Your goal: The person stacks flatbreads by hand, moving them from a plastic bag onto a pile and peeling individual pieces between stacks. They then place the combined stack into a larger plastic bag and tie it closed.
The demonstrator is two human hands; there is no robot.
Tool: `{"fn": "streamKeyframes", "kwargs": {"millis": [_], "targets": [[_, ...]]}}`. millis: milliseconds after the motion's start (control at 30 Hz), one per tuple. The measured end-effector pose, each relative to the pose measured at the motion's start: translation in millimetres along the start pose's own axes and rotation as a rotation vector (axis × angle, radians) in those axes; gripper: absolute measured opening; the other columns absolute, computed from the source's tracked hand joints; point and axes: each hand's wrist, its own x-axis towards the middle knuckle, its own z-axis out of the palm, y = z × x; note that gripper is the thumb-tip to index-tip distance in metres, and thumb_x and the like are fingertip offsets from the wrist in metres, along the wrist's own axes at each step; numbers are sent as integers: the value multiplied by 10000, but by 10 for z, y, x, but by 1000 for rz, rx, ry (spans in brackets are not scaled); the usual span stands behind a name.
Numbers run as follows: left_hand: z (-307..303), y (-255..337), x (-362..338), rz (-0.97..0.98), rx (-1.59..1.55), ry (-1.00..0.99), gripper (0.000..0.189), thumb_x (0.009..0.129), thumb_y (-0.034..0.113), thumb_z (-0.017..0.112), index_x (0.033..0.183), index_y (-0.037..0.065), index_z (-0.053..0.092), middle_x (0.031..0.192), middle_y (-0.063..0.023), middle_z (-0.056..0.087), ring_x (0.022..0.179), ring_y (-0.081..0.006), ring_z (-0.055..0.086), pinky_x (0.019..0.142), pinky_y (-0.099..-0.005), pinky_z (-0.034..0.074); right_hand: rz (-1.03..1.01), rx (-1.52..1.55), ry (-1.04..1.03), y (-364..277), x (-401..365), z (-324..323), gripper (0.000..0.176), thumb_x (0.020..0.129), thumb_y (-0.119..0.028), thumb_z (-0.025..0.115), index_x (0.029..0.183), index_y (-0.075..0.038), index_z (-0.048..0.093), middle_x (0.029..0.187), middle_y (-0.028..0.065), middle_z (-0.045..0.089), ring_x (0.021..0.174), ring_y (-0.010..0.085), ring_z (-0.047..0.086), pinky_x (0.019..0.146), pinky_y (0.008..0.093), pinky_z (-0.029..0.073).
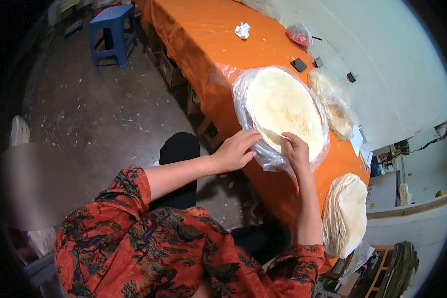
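A stack of thin, round, cream-coloured sheets [283, 102] lies on the orange-covered table, in an opened clear plastic bag [240, 107] that is bunched around it. My right hand [297, 153] pinches the near edge of the top sheet between thumb and fingers, and that edge is raised a little. At the near left rim of the stack is my left hand [236, 150], its fingers stretched out and the fingertips right at the sheet's edge. Pale brown patches mark the middle of the top sheet.
Another stack of pale sheets [345, 216] with ragged edges sits at the table's right end. Along the wall lie a bag of pale material [333, 102], a dark flat object [299, 64] and a red bundle in plastic [299, 36]. A blue stool [113, 35] stands beyond the table.
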Motion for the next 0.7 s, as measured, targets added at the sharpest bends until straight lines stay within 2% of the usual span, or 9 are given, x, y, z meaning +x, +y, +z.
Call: {"fn": "streamKeyframes", "kwargs": {"millis": [67, 100, 200, 300, 400, 467, 500, 600, 700], "targets": [[33, 8, 40, 93, 102, 23, 482, 771, 107, 643, 1221, 5, 504, 1295, -178, 477, 1208, -344, 447, 974, -414, 388, 114, -216, -41, -26, 161, -90, 187, 846, -82, 619, 1002, 13, 662, 878, 77, 682, 824, 142, 615, 765, 278, 485], [73, -5, 56, 81, 189, -42, 492, 767, 110, 647, 1226, 5, 503, 1317, -177, 465, 1229, -344, 433, 980, -415, 382, -18, -236, 7, 213, 344, -240, 204, 840, -150, 590, 951, -8, 684, 892, 141, 689, 852, 218, 656, 777, 312, 493], [70, -4, 98, 65, 289, -144, 506, 761, 116, 653, 1231, 4, 503, 1341, -180, 451, 1253, -347, 416, 993, -416, 372, 126, 4, 175, -10, 918, -1082, 162, 814, -117, 608, 906, -22, 702, 828, 54, 671, 667, 108, 578, 634, 275, 481], [31, -18, 115, 50, 234, -134, 485, 754, 119, 650, 1203, -11, 518, 1323, -193, 464, 1251, -347, 417, 982, -425, 379, -159, 42, 328, -470, 1017, -1569, 169, 841, -74, 561, 928, 4, 684, 843, 47, 682, 737, 108, 597, 697, 267, 481], [59, -65, 40, -26, 112, -4, 469, 762, 120, 653, 1192, -19, 526, 1310, -196, 474, 1215, -332, 451, 963, -410, 401, -315, -250, 364, -412, 899, -1312, 188, 857, -66, 525, 962, -23, 676, 861, 92, 693, 785, 120, 612, 752, 282, 475], [96, -113, 21, -86, 57, 79, 476, 776, 121, 661, 1211, -14, 522, 1316, -188, 470, 1185, -317, 482, 962, -388, 410, -114, -286, 197, -472, 512, -757, 218, 816, -75, 541, 984, -82, 679, 895, 157, 671, 824, 262, 644, 774, 341, 488], [120, -139, 30, -143, -40, 83, 476, 785, 115, 655, 1222, -16, 517, 1300, -182, 483, 1144, -278, 508, 937, -361, 429, -184, -390, 187, -217, 406, -470, 234, 813, -74, 537, 1005, -89, 669, 895, 163, 658, 855, 303, 633, 780, 368, 490], [109, -116, 58, -240, -234, 77, 471, 804, 101, 638, 1242, -17, 508, 1270, -155, 506, 1069, -208, 541, 888, -307, 458, -79, -479, -59, -192, 72, 45, 223, 757, -18, 575, 966, -45, 650, 921, 154, 649, 821, 313, 612, 764, 372, 484], [79, -133, 101, -337, -480, 55, 453, 819, 81, 612, 1251, -11, 508, 1236, -114, 523, 1019, -173, 548, 853, -274, 466, -310, -425, 138, -181, -23, 135, 203, 749, -10, 596, 935, -74, 649, 967, 136, 646, 892, 310, 605, 793, 369, 487]]}}
